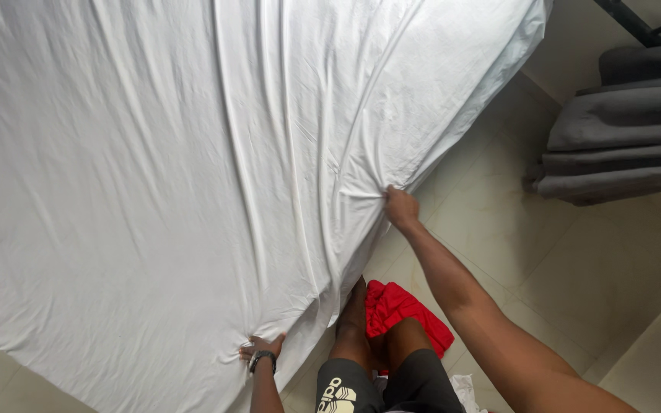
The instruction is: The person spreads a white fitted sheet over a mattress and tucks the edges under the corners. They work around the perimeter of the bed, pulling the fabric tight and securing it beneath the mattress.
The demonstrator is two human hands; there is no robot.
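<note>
A wrinkled white sheet (162, 160) covers a bed that fills most of the view. My right hand (400, 206) reaches out and pinches a fold of the sheet at the bed's right edge, where creases fan out from the grip. My left hand (262, 348), with a dark watch on the wrist, grips the sheet at the near edge of the bed, fingers pressed into the cloth. My bare legs and dark shorts (388, 386) show at the bottom, close against the bed side.
A red cloth (403, 310) lies on the pale tiled floor (575, 275) by my feet, with a bit of white cloth (464, 390) beside it. Folded grey blankets (621, 130) hang at the upper right, under a dark rail.
</note>
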